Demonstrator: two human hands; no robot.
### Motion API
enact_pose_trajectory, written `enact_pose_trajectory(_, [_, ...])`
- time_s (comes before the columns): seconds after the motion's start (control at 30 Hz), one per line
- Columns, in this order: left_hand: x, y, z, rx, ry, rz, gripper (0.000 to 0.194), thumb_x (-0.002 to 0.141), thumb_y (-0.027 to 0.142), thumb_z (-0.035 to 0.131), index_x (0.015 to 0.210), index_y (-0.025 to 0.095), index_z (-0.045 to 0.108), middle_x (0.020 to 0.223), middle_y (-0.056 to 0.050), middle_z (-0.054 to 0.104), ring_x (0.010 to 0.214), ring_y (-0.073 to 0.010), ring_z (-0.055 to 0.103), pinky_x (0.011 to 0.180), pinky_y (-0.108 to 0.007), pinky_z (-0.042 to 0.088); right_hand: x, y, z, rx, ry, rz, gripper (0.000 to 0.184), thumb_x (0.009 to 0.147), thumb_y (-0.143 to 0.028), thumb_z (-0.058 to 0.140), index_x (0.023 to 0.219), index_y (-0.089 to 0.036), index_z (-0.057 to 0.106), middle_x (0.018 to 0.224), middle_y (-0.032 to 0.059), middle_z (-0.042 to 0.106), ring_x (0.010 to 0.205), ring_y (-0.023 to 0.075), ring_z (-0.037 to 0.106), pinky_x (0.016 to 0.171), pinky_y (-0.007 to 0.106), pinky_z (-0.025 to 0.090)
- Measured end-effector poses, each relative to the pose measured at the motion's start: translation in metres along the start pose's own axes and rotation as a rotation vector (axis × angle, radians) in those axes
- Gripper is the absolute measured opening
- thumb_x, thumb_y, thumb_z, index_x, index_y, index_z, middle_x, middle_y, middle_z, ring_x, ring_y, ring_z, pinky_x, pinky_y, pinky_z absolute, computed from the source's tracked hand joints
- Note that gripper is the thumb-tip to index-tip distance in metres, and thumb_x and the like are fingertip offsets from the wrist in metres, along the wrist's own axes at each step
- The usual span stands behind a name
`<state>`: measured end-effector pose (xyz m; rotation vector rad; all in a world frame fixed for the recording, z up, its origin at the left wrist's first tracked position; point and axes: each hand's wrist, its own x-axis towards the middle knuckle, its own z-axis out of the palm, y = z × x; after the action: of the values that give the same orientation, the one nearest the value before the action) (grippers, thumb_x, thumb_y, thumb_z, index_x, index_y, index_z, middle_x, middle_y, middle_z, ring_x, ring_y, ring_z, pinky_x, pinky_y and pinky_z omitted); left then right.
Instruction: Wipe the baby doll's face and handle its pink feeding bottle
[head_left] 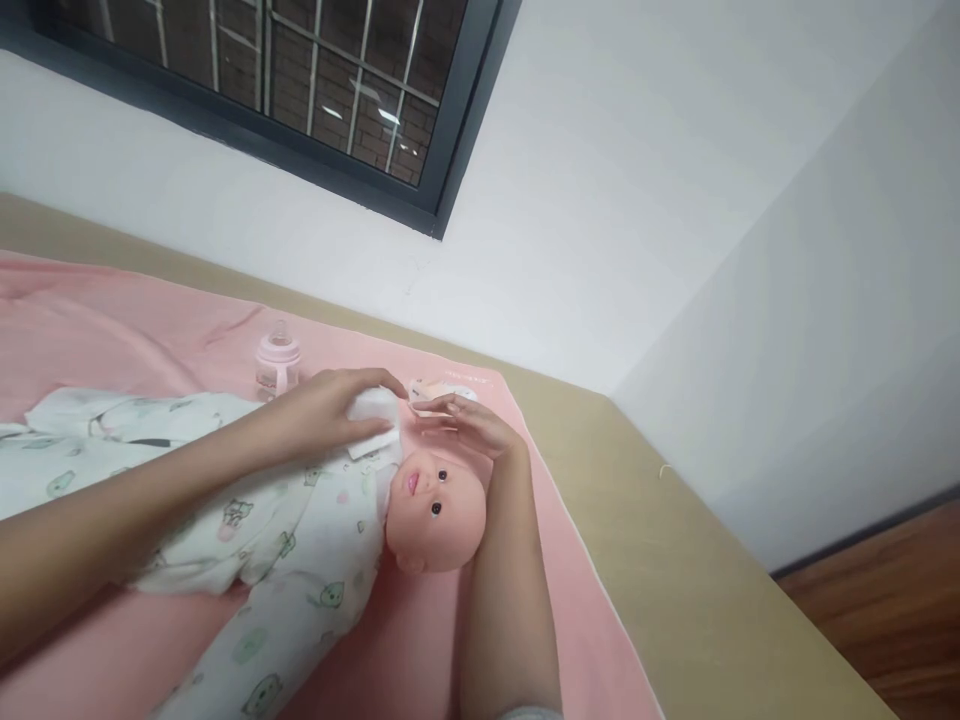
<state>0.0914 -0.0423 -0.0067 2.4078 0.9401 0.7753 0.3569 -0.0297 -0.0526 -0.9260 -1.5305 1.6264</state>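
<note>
A baby doll (438, 515) in a white printed outfit lies on its back, its head toward the right. My left hand (330, 408) reaches across its body from the left. Thumb and fingers are closed on a folded plain white cloth (373, 408) at the doll's shoulder, beside the neck. My right hand (476, 424) curves around the top of the doll's head, fingers stretched out and apart from the thumb, with nothing visible in it. Its fingertips come close to the left hand's fingertips. Just behind them lies a small white printed item (450, 390), partly hidden.
A pink baby bottle (278, 362) stands upright behind the doll. Beneath everything is a pink sheet (420, 640) on a light wooden surface (637, 530). A white wall (570, 200) with a dark-framed, barred window (442, 160) rises behind.
</note>
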Motion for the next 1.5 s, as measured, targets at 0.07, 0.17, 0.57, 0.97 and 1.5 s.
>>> enact_pose_trajectory(0.07, [0.002, -0.006, -0.004, 0.001, 0.032, -0.018, 0.047, 0.076, 0.044, 0.055, 0.116, 0.020, 0.060, 0.120, -0.006, 0.065, 0.106, -0.0281, 0.060, 0.091, -0.036, 0.045, -0.009, -0.029, 0.010, -0.164, -0.053, -0.032, 0.032, 0.079, -0.046, 0.068, 0.102, -0.022, 0.069, 0.134, 0.0065, 0.058, 0.116, 0.0221, 0.060, 0.104, 0.043, 0.044])
enact_pose_trajectory(0.17, [0.003, -0.010, -0.007, -0.013, 0.045, -0.033, 0.048, 0.076, 0.044, 0.056, 0.118, 0.020, 0.058, 0.122, -0.007, 0.064, 0.108, -0.0274, 0.059, 0.092, -0.037, 0.045, -0.021, -0.063, 0.031, -0.453, -0.080, -0.054, 0.026, 0.085, -0.042, 0.061, 0.104, -0.026, 0.070, 0.125, 0.0025, 0.063, 0.120, 0.0220, 0.056, 0.104, 0.043, 0.043])
enact_pose_trajectory(0.57, [0.003, -0.006, -0.011, -0.155, 0.064, 0.003, 0.042, 0.079, 0.045, 0.058, 0.111, 0.018, 0.061, 0.113, -0.008, 0.067, 0.093, -0.0237, 0.064, 0.081, -0.035, 0.052, -0.016, -0.084, 0.080, -0.776, 0.044, -0.067, 0.021, 0.085, -0.034, 0.057, 0.089, -0.026, 0.075, 0.097, 0.0003, 0.071, 0.093, 0.0203, 0.063, 0.087, 0.037, 0.048])
enact_pose_trajectory(0.97, [-0.004, -0.021, -0.059, -0.223, 0.222, -0.185, 0.042, 0.083, 0.040, 0.058, 0.116, 0.014, 0.057, 0.099, -0.006, 0.070, 0.090, -0.0224, 0.067, 0.079, -0.034, 0.050, 0.005, -0.025, -0.005, -0.306, 0.588, -0.110, 0.023, 0.079, -0.035, 0.063, 0.091, -0.019, 0.072, 0.096, 0.0052, 0.070, 0.080, 0.0136, 0.064, 0.076, 0.028, 0.049])
enact_pose_trajectory(1.5, [-0.003, -0.055, -0.086, -0.096, 0.305, -0.329, 0.046, 0.077, 0.051, 0.062, 0.110, 0.019, 0.063, 0.102, -0.004, 0.068, 0.096, -0.0263, 0.063, 0.092, -0.041, 0.043, 0.013, 0.026, -0.016, 0.093, 0.427, 0.039, 0.040, 0.074, -0.035, 0.075, 0.109, -0.017, 0.066, 0.107, 0.0085, 0.069, 0.083, 0.0159, 0.066, 0.084, 0.035, 0.053])
